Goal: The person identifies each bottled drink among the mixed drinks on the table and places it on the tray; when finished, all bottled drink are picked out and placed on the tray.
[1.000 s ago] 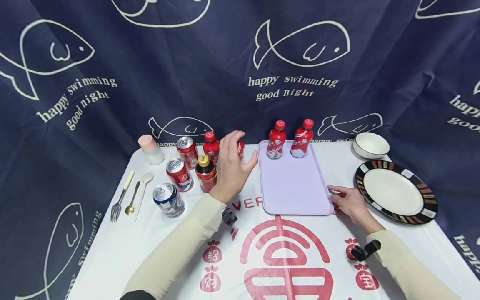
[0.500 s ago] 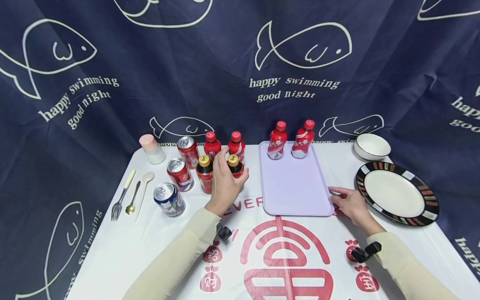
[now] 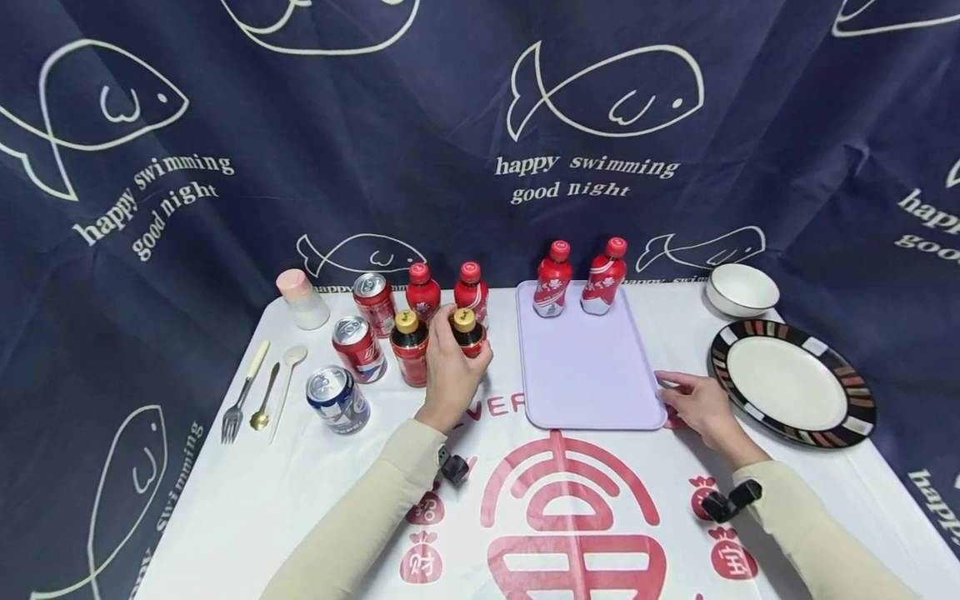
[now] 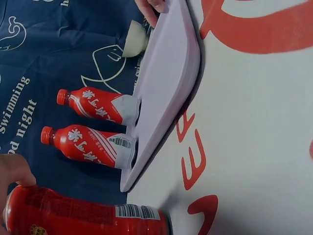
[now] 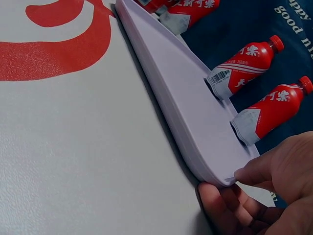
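My left hand [image 3: 452,377] is curled round a dark-drink bottle with a gold cap [image 3: 465,321] and a red label. In the left wrist view, the thumb lies against that bottle's red side [image 4: 83,215], and the bottle stands on the table. A matching gold-capped bottle [image 3: 409,354] stands just left of the hand. My right hand [image 3: 701,408] pinches the near right corner of the lilac tray [image 3: 588,375], thumb on the rim and fingers beneath, as the right wrist view shows. Two red bottles [image 3: 552,283] [image 3: 604,279] stand at the tray's far end.
Behind the left hand stand two red-capped bottles [image 3: 423,292] [image 3: 471,292]. Leftward are red cans [image 3: 360,350], a blue-silver can [image 3: 338,402], a pink-lidded jar [image 3: 303,300], a fork [image 3: 243,396] and spoons [image 3: 285,383]. At right are a striped-rim plate [image 3: 855,392] and white bowl [image 3: 742,292].
My left hand has moved down and slightly left, from above the gold-capped bottle to its side, and its fingers have closed round it. The right hand stays at the tray corner.
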A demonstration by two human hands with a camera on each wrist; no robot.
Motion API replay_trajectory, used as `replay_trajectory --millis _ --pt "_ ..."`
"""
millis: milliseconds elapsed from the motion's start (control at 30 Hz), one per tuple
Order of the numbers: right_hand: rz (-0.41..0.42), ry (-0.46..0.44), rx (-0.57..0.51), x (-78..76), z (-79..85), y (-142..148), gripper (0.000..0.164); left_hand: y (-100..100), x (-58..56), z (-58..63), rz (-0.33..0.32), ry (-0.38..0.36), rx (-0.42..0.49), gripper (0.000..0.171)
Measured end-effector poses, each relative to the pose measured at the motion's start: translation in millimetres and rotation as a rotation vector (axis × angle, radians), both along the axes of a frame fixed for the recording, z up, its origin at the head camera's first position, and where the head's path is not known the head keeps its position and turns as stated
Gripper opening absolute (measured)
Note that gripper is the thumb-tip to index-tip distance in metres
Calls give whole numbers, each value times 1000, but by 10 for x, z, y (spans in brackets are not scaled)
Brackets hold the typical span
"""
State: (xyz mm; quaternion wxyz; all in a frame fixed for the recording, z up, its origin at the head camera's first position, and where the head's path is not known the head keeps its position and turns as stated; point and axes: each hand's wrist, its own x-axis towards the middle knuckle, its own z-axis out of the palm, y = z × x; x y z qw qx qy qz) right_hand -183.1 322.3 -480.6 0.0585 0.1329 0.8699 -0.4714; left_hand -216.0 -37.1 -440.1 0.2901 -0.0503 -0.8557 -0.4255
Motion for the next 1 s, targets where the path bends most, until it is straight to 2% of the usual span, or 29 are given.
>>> replay_trajectory --millis 200,400,567,733,867,1000 --pt "2 -14 -3 19 23 27 45 47 -4 26 -17 21 19 62" --pt "6 -26 -24 56 5 58 45 259 -36 87 -113 54 33 61" --pt "19 -31 -27 45 2 50 45 545 -132 200 -192 93 10 62" --pt "27 -18 -3 -2 28 46 45 916 -306 275 -260 115 -5 60" --pt "37 -27 -18 -29 35 39 45 1233 -439 293 -326 86 -41 60" --pt "31 -32 -34 -22 15 35 45 1510 -516 257 -394 18 -75 61"
